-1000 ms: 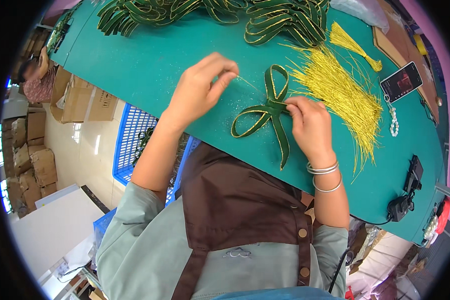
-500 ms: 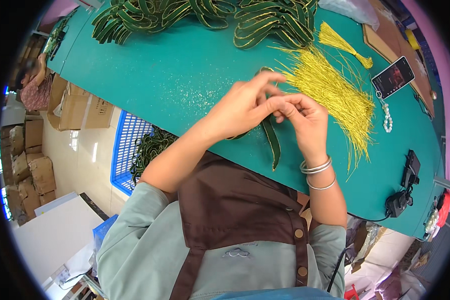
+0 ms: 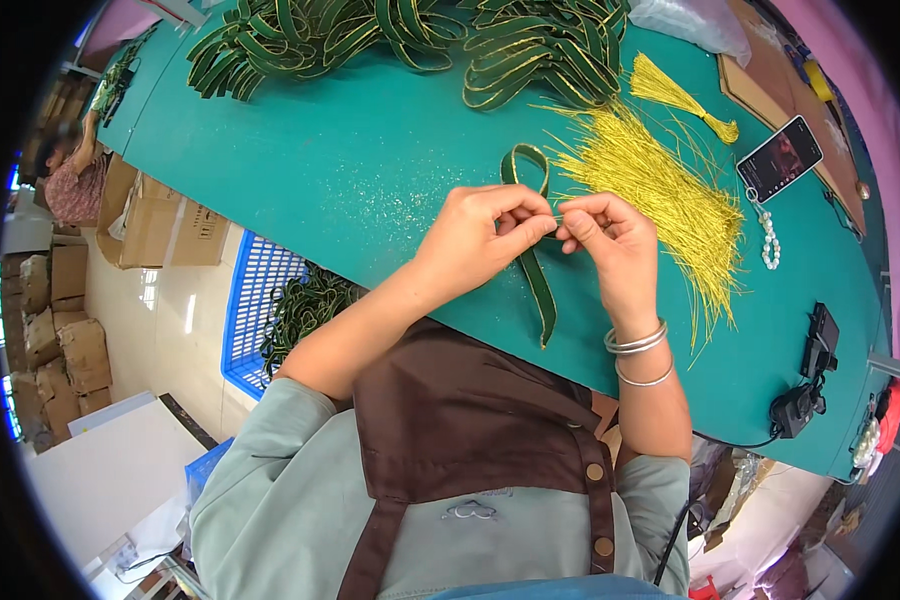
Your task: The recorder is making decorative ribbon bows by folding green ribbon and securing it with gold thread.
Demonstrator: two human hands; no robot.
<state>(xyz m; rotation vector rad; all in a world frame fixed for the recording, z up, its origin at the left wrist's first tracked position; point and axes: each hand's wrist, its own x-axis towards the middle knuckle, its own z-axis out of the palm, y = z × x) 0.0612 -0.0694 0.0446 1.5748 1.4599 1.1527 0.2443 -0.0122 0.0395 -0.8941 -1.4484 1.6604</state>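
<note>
A dark green ribbon with gold edges forms a loop above my hands, and its tail hangs down over the table. My left hand is closed in a pinch on the ribbon where the loop meets the tail; its fingers hide that crossing. Close beside it, my right hand, with bangles at the wrist, pinches thumb against fingertips. Between the two sets of fingertips a thin pale strand just shows, too small to make out well. Right of the hands lies a spread pile of gold wire ties.
Heaps of looped green ribbons lie along the far side of the green table. A tied gold bundle, a phone and a black device are at right. A blue basket holds ribbons at left; another person sits beyond.
My left fingers have come down and closed, meeting the right fingertips. The ribbon's loop now shows above them. The view has shifted slightly.
</note>
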